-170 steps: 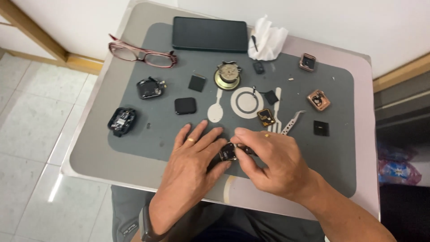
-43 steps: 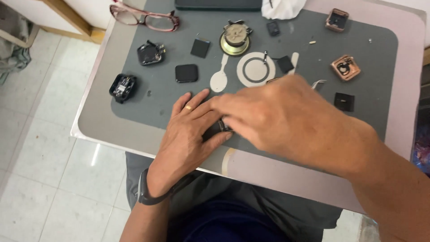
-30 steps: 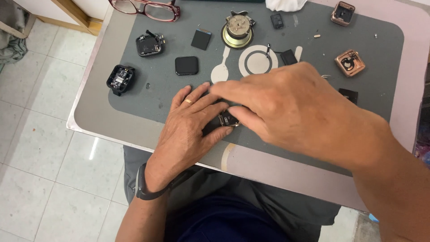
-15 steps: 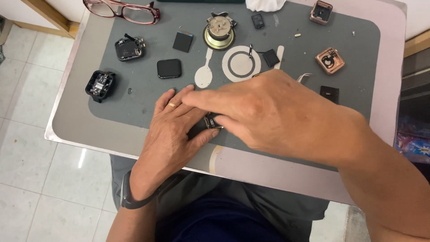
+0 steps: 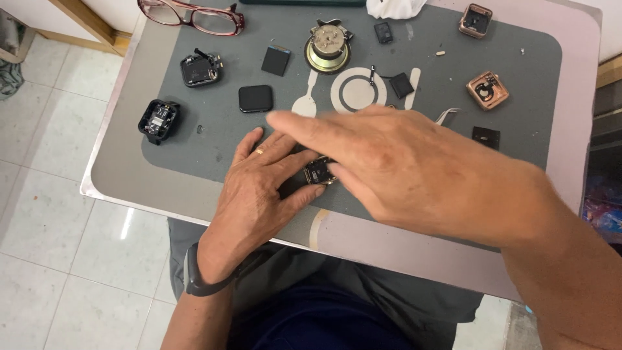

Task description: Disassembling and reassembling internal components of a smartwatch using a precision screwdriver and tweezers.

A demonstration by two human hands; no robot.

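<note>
A: What carries it all?

B: A small table (image 5: 123, 188) under a grey mat (image 5: 518, 110), seen from above, the person's lap at its near edge.

A: And the hands?

B: The right hand (image 5: 402, 168) now reaches leftward across the mat's near edge, fingers stretched long and close together, gripping nothing that shows. A second ago it was bunched over the work. The left hand (image 5: 256, 188) stays flat on the mat, ring finger banded, its fingertips pinning a small watch case (image 5: 319, 172).

A: So where is that case?

B: Near the middle of the mat's near edge, between the two hands and more exposed than before. My reading: the fine work on it has paused while the left hand keeps it steady.

A: Anything else?

B: Glasses (image 5: 194, 16) at the far left corner, a round brass part (image 5: 328, 50) at the far edge, a black square (image 5: 255, 98) and a black case (image 5: 159, 120) toward the left edge, and two copper cases (image 5: 487, 89) toward the right.
</note>
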